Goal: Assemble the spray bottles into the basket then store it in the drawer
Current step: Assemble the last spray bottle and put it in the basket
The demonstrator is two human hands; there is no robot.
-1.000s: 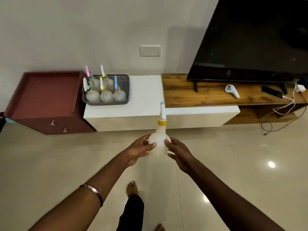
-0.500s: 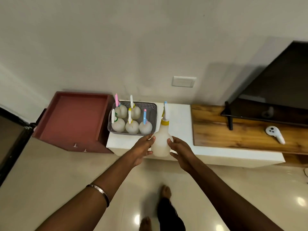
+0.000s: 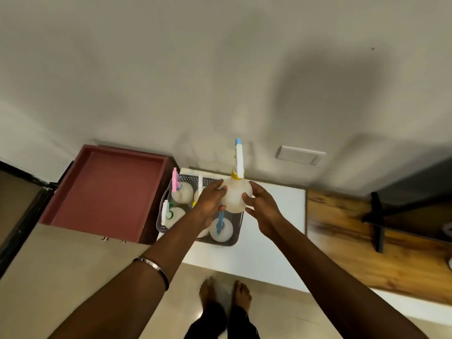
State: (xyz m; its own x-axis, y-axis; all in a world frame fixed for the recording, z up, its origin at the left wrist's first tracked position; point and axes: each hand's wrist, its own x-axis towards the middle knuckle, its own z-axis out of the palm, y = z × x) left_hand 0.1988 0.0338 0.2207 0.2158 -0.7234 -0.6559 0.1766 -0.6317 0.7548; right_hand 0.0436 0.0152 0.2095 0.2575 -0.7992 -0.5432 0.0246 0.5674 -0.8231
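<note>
A translucent white spray bottle (image 3: 236, 196) with a yellow collar and blue-tipped white nozzle stands upright in the air over the back right part of the grey perforated basket (image 3: 234, 237). My left hand (image 3: 210, 204) grips its left side and my right hand (image 3: 263, 206) grips its right side. The basket sits on the white cabinet top (image 3: 269, 238) and holds several round bottles, among them one with a pink nozzle (image 3: 179, 192) and one with a blue nozzle (image 3: 221, 230). My left arm hides part of the basket. The open red-brown drawer (image 3: 107, 189) lies just left of the basket.
A wooden shelf (image 3: 367, 243) with the black TV stand leg (image 3: 378, 216) runs to the right. A wall plate (image 3: 299, 154) sits on the wall behind. My bare feet (image 3: 225, 293) stand on the tiled floor before the cabinet.
I have walked up to the cabinet. Both hands have carried the bottle forward, from in front of the cabinet edge to over the basket.
</note>
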